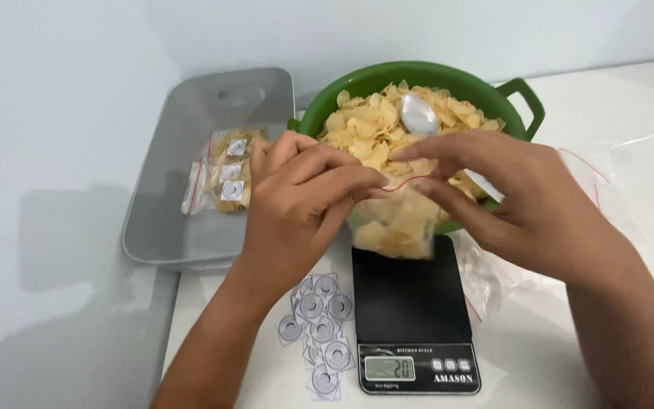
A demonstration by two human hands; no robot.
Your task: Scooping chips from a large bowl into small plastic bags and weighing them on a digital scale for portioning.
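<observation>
Nearest the lens: black scale [412, 303], display end toward the camera, platform bare. A scatter of round paper labels [319, 326] lies just left of it on the white table [569, 348].

Bag [397, 223] of chips hangs just above the scale's far end — not resting on it as far as I can tell. Mouth up, long axis of the seal runs left-right between the two hands. Left hand [297, 201] pinches the left end of the red zip strip, fingertips pressed together; right hand [509, 193] pinches the right end, thumb and forefinger closed on it. Both about equally near, bag hangs straight below the grips.

Containers, big to small:
- Grey tub [191, 163], far left — holds a few filled, labelled chip packets [225, 178], otherwise bare floor.
- Green bowl [433, 79] behind the bag, heaped with chips, a metal spoon [419, 113] lying on top.
- Empty clear bags [607, 174] with red strips, right of the scale.
</observation>
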